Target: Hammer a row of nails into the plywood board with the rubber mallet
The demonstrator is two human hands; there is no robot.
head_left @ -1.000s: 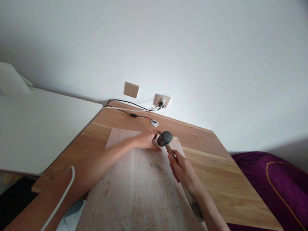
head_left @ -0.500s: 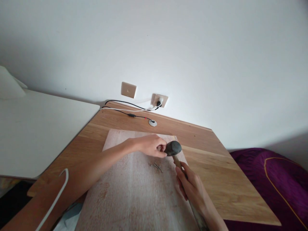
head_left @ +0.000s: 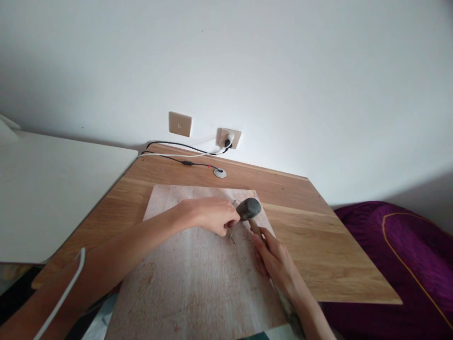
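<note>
My right hand (head_left: 274,259) is wrapped round the wooden handle of a hammer (head_left: 248,208), whose dark head hovers just above a pale plywood board (head_left: 198,278). My left hand (head_left: 212,215) rests on the board right beside the hammer head, fingers curled and pinched over a small pile of nails (head_left: 230,236). What the fingertips pinch is too small to make out.
The board lies on a wooden desk (head_left: 318,245). Black and white cables (head_left: 184,158) run from a wall socket (head_left: 228,138) to a cable hole (head_left: 220,173). A white table (head_left: 53,189) stands left, a purple bedspread (head_left: 396,255) right. A white cord (head_left: 60,297) hangs near my left arm.
My left hand has drawn back from the board's far edge to the nail pile. The hammer head has come back and lower with it. The view has tilted slightly.
</note>
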